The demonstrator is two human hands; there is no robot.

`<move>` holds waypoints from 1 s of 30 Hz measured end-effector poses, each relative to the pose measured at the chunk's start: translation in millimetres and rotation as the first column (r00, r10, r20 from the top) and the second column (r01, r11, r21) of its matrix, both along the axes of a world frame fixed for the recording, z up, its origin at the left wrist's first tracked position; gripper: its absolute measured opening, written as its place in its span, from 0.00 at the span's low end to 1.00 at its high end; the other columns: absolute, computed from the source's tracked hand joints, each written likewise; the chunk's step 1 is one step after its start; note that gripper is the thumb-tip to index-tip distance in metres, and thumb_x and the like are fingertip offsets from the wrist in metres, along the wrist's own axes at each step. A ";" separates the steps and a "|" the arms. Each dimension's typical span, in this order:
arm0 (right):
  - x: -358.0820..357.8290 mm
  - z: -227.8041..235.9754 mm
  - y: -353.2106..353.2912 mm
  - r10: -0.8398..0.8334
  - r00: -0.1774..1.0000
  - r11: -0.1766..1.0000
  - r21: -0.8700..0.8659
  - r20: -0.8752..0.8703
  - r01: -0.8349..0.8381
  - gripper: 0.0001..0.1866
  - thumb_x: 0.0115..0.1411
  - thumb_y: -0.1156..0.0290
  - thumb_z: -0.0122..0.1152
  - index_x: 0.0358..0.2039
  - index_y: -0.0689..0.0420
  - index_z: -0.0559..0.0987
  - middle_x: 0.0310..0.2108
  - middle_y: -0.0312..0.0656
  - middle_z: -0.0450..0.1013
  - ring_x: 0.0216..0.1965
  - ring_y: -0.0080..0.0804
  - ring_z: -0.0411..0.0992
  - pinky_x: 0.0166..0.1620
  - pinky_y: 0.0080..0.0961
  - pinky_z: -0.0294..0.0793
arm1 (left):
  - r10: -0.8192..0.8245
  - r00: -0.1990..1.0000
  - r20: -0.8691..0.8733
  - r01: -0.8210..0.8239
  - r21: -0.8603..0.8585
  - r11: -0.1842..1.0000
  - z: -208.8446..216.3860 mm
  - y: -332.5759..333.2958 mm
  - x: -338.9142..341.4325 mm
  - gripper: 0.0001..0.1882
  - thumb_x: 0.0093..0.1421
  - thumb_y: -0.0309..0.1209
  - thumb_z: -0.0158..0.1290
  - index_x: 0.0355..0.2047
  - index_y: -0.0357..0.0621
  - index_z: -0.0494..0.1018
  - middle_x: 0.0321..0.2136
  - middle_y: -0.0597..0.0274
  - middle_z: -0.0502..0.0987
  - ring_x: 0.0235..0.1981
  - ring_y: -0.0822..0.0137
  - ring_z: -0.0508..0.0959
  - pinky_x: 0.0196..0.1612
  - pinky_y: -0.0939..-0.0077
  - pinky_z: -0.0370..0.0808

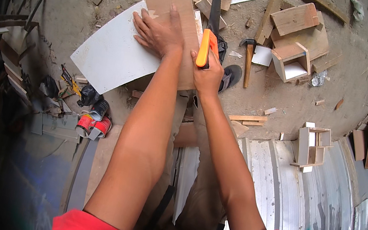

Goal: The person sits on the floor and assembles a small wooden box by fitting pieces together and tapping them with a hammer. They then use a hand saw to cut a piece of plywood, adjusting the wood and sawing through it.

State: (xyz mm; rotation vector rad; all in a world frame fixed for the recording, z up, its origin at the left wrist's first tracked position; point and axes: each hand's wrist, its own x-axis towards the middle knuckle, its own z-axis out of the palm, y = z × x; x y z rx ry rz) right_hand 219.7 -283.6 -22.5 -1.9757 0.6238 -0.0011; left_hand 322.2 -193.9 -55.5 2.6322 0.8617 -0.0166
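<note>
My left hand (163,32) lies flat with fingers spread on a board whose left part is a white panel (115,48) and whose right part is bare brown plywood (175,5). In my right hand (208,76) is a handsaw (215,11), gripped by its orange handle. The dark blade points away from me, beside the board's right edge. Whether its teeth touch the wood I cannot tell. Below the board my trouser legs show, and a shoe (232,77) is just right of my right hand.
A hammer (248,62) lies on the dirt floor to the right, near an open wooden box (292,64) and stacked boards (295,19). A small wooden frame (312,146) rests on corrugated metal sheets (278,188). Red cans (99,126) stand at left, below a yellow-handled tool (70,80).
</note>
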 end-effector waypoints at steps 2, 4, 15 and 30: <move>-4.3 4.6 -3.4 -0.007 1.000 0.996 -0.086 -0.029 0.005 0.16 0.55 0.69 0.70 0.43 0.62 0.81 0.40 0.49 0.78 0.42 0.51 0.77 0.44 0.37 0.75 | 0.002 1.000 -0.009 -0.002 0.037 0.999 -1.5 -2.2 -0.7 0.51 0.55 0.68 0.50 0.65 0.39 0.59 0.69 0.49 0.53 0.72 0.54 0.49 0.70 0.42 0.42; -8.2 19.7 -10.4 -0.038 0.998 0.984 -0.173 -0.056 0.028 0.15 0.55 0.70 0.70 0.42 0.62 0.81 0.40 0.48 0.77 0.42 0.50 0.77 0.44 0.37 0.75 | -0.007 1.000 -0.012 0.008 0.065 0.998 -2.9 -2.6 1.1 0.51 0.54 0.68 0.51 0.65 0.40 0.59 0.69 0.50 0.54 0.71 0.53 0.50 0.70 0.42 0.43; -28.3 209.8 -6.9 0.079 0.961 0.986 0.165 -0.266 -0.035 0.10 0.61 0.71 0.66 0.26 0.61 0.76 0.17 0.44 0.70 0.16 0.37 0.70 0.23 0.33 0.67 | -0.012 1.000 -0.001 0.012 0.071 0.997 1.1 -0.8 -1.4 0.51 0.52 0.69 0.52 0.64 0.41 0.60 0.68 0.51 0.55 0.70 0.52 0.54 0.70 0.42 0.44; -62.5 305.7 -8.5 0.140 0.860 0.983 0.173 -0.491 -0.061 0.07 0.60 0.72 0.66 0.29 0.61 0.79 0.21 0.46 0.75 0.20 0.42 0.76 0.26 0.31 0.73 | -0.034 0.999 0.004 0.033 0.066 0.997 -3.2 1.1 0.4 0.51 0.51 0.68 0.54 0.64 0.42 0.61 0.68 0.50 0.55 0.70 0.51 0.53 0.69 0.41 0.45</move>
